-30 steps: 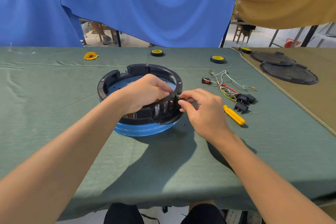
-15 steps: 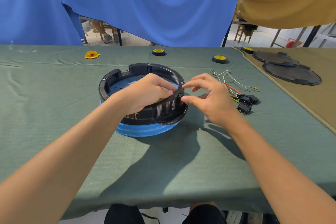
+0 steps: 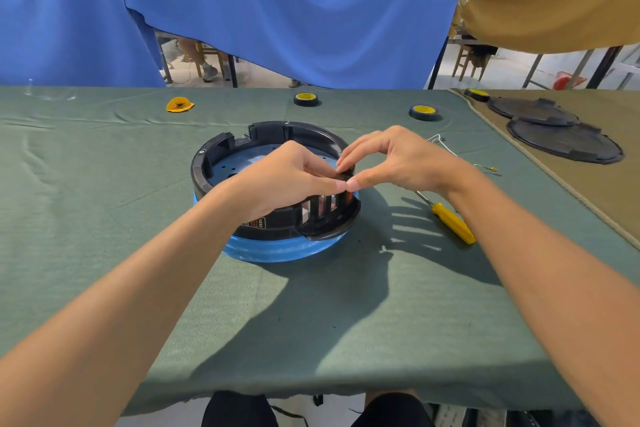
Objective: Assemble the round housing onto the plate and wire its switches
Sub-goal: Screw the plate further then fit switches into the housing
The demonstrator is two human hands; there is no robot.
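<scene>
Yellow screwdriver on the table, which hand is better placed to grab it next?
Likely right. The yellow screwdriver lies beside the right hand, near its wrist; the left hand grips the housing, farther off.

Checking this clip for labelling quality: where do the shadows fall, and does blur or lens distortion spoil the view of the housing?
Head view: hard light from the far side throws sharp shadows toward the wearer; the right hand casts striped finger shadows on the green cloth beside the yellow screwdriver; the round housing is crisp; wide-angle stretch swells the near forearms.
</scene>
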